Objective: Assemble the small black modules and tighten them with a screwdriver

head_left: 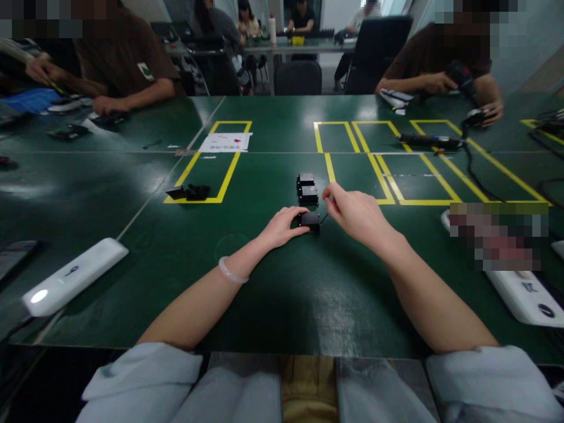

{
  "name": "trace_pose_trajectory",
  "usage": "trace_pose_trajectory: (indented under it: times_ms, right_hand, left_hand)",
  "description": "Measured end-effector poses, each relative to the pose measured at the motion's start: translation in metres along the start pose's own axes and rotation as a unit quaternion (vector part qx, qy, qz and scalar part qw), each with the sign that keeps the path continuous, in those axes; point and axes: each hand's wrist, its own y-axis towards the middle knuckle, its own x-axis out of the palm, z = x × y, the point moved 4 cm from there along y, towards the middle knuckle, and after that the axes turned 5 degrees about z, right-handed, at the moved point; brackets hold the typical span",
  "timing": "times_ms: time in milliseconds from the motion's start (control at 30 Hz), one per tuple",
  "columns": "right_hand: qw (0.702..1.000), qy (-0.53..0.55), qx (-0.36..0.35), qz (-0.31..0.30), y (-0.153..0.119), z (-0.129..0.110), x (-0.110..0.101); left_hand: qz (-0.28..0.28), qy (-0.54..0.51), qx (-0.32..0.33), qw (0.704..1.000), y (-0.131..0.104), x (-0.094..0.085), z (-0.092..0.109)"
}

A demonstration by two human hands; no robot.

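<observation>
My left hand (284, 228), with a pale bracelet at the wrist, grips a small black box-shaped part (310, 221) on the green table between thumb and fingers. To its right, my right hand (348, 210) is closed in a pinch on a thin dark rod (325, 218). The rod's lower end reaches the right side of the black part; whether it is a tool or a wire I cannot tell. Just beyond stand two similar black boxes, a nearer one (308, 194) and a farther one (305, 180), close together.
Yellow tape outlines (229, 177) mark the green table (273, 294). Black parts (189, 191) lie at left, beyond a white power bank-like device (77, 276). Another white device (524, 296) lies at right. A black cable (478, 179) runs at far right. Co-workers sit across.
</observation>
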Motion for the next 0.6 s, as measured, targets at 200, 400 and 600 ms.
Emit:
trace_pose_trajectory:
  times_ms: [200,400,600]
  right_hand:
    - [1.000,0.017,0.000,0.000,-0.0002,-0.0007,-0.0014]
    - [1.000,0.005,0.017,0.008,0.0017,0.0016,0.0000]
    - [1.000,0.012,0.013,0.014,0.0061,0.0030,0.0025]
  left_hand:
    - [-0.002,0.006,0.000,1.000,0.0004,0.0001,0.0005]
    - [-0.003,0.003,0.002,1.000,0.0004,0.0010,-0.0005]
    - [0.005,-0.002,-0.007,1.000,0.0011,0.0003,-0.0026]
